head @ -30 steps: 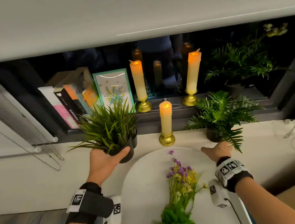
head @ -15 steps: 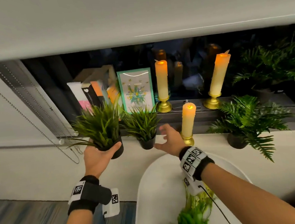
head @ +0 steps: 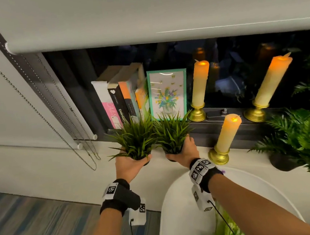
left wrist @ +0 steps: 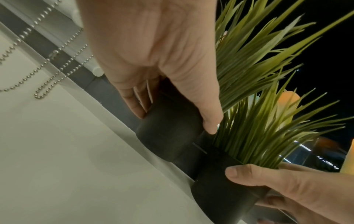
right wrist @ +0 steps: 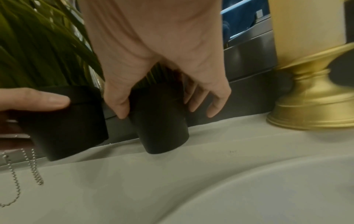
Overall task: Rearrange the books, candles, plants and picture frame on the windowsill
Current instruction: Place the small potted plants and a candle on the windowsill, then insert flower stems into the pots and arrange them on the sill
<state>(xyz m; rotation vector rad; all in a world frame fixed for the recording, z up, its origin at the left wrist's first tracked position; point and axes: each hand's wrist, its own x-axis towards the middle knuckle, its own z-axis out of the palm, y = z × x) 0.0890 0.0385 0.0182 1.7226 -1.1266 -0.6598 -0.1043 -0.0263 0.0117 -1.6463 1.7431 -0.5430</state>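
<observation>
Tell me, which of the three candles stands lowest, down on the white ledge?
The middle candle, right of the right hand. The other two candles stand on the dark sill behind.

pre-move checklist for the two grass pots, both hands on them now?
1. Left hand grips left grass pot: ok.
2. Right hand grips right grass pot: ok.
3. Pots apart from each other: cannot tell; blades overlap.
4. Front candle close beside the right hand: not ok, tip risk.
5. Picture frame upright behind the plants: ok.
6. Pot bases lifted off the sill: cannot tell.
</observation>
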